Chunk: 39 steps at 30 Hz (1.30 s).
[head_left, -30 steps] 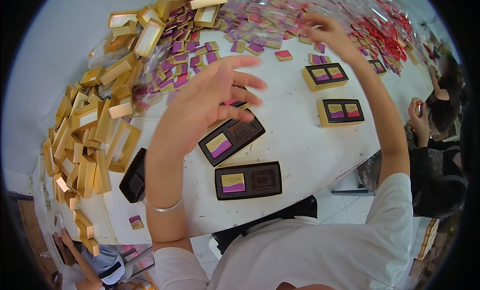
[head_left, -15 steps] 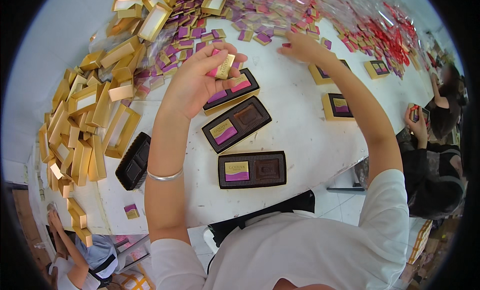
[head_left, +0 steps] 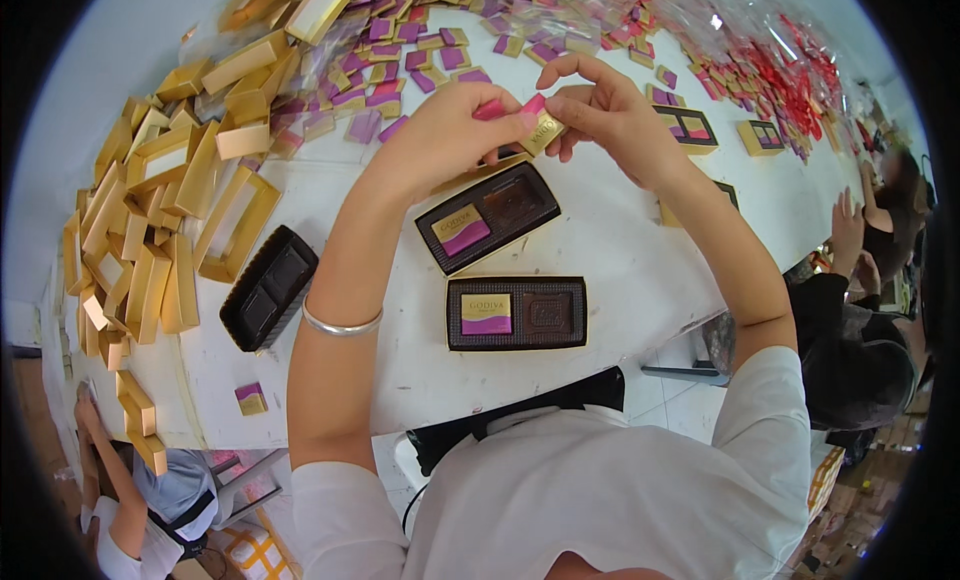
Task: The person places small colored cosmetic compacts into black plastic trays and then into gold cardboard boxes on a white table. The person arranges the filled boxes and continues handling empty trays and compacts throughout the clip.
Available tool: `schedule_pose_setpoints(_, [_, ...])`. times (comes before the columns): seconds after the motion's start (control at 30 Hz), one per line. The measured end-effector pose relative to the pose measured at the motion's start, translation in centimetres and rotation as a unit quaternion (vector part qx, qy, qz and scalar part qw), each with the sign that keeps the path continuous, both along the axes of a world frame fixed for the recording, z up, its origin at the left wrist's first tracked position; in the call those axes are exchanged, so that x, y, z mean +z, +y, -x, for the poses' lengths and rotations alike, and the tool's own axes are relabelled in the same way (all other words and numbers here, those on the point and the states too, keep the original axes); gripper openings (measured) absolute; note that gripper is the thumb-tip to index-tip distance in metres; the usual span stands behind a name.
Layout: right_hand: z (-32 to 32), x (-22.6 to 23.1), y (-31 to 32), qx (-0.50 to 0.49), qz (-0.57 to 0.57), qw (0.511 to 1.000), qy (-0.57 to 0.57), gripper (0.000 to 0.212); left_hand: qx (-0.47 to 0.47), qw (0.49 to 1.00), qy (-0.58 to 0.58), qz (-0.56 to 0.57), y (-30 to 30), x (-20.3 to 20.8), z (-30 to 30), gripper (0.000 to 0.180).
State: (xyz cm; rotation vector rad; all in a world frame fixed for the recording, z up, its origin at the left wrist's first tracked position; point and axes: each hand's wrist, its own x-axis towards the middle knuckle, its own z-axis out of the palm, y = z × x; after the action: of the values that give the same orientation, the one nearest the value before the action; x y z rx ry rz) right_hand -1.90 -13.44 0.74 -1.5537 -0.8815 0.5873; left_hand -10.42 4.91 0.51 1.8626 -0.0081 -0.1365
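Both hands meet above the table [head_left: 640, 270], with a small gold and pink piece [head_left: 543, 137] between them. The left hand [head_left: 448, 130] pinches it at one side, its finger and thumb close together. The right hand [head_left: 622, 120] holds the other side, with its thumb on the piece and its first finger bent up high. A bit of pink shows by the left fingers, but I cannot tell if it is another piece. Under the hands sits a slanted box [head_left: 500, 235], and nearer the person is a straight box [head_left: 517, 330]. Each has a gold and purple piece on its left and a brown slot on its right. A black tray [head_left: 268, 288] lies beside the left arm. A loose piece [head_left: 251, 398] is near the table edge. Gold boxes [head_left: 182, 310] are piled on the left. A big heap of small pieces [head_left: 385, 98] spreads at the back, with red strips [head_left: 790, 75] on the right. A filled box [head_left: 700, 149] stands past the right wrist.
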Motion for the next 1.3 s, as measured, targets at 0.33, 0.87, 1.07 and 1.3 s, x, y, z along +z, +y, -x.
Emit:
schedule_pose_setpoints(0.33, [0.6, 1.2, -0.2, 0.053, -0.044, 0.996, -0.063, 0.027, -0.032, 0.999, 0.004, 0.03, -0.3, 1.9, 1.1, 0.031])
schedule_pose_setpoints(0.87, [1.8, 0.8, -1.4, 0.061, 0.055, 0.931, -0.355, 0.033, 0.037, 0.979, -0.116, -0.163, 1.8, 2.4, 2.4, 0.035])
schedule_pose_setpoints(1.07, [2.4, -2.7, -0.9, 0.203, 0.063, 0.935, -0.285, 0.029, 0.025, 0.916, -0.063, -0.395, 0.4, 1.3, 6.9, 0.057])
schedule_pose_setpoints(1.3, [1.4, -3.3, 0.4, 0.173, 0.083, 0.968, -0.164, 0.018, 0.041, 0.91, -0.003, -0.411, -1.1, 0.2, 9.0, 0.064])
